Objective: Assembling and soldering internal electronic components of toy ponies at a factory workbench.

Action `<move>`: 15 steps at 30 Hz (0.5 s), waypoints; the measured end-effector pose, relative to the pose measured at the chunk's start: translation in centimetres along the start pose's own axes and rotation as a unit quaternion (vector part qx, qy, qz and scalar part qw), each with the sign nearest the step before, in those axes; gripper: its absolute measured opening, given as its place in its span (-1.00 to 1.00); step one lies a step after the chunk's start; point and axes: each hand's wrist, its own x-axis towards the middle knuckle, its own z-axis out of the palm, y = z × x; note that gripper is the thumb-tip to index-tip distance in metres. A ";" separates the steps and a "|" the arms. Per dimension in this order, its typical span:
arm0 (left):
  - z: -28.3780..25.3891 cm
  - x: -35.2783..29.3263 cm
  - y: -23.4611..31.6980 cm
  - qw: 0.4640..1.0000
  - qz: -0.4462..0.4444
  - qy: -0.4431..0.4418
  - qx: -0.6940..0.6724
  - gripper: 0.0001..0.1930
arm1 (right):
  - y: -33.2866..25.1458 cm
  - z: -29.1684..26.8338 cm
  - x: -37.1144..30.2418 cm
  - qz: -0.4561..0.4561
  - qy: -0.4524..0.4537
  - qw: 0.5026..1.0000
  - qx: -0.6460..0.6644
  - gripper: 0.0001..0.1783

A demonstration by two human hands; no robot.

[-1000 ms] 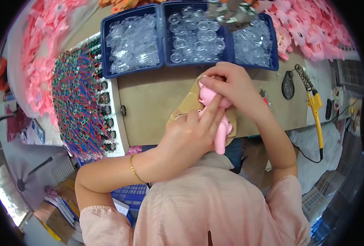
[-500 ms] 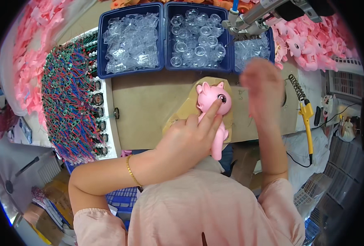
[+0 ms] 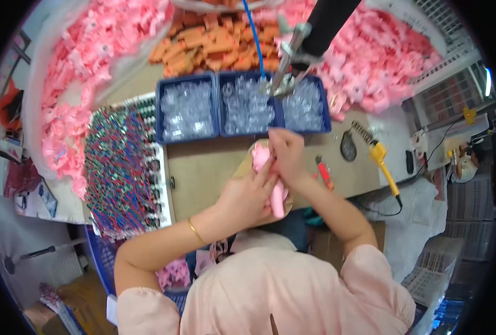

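Note:
A pink toy pony point(image 3: 279, 202) lies on its side in a tan shaped holder point(image 3: 239, 169) on the workbench. Spread over its body is my left hand point(image 3: 244, 196), gripping it with the fingertips near the head. From the right, my right hand point(image 3: 290, 157) has come down on the pony's head, fingers curled together in a pinch. Whatever sits between those fingertips is hidden. Both hands meet around the pony's face and cover most of it.
Three blue bins point(image 3: 217, 109) of clear plastic parts stand beyond the holder. Above them hangs a metal tool point(image 3: 281, 84) with a blue hose. Bundled wired parts point(image 3: 117, 167) lie left. Red-handled cutters point(image 3: 324, 172) and a yellow-handled soldering iron point(image 3: 386, 167) lie right.
My right hand has moved from beside the right bin down and left onto the pony's head. The view has shifted, showing more of the far bench. My left hand stays on the pony.

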 end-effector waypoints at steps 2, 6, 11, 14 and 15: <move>-0.3 0.1 -0.2 0.999 0.003 -0.031 0.011 -0.45 | -0.9 -0.8 -1.2 -0.151 0.104 0.982 -0.055 -0.78; -0.5 -0.2 -1.1 0.996 0.011 -0.067 -0.066 -0.47 | -14.0 -2.7 6.5 -0.393 0.288 0.872 -0.042 -0.79; 0.3 1.8 3.1 0.995 -0.066 -0.062 0.041 -0.48 | -15.5 -7.9 14.6 -0.351 -0.019 0.935 -0.046 -0.54; 1.5 1.5 3.0 0.984 -0.121 -0.025 0.131 -0.45 | -18.1 -4.7 10.8 -0.200 0.044 0.975 0.088 -0.57; 1.5 1.4 2.5 0.990 -0.111 0.007 0.083 -0.41 | -18.3 -4.9 10.5 -0.170 0.029 0.980 0.098 -0.60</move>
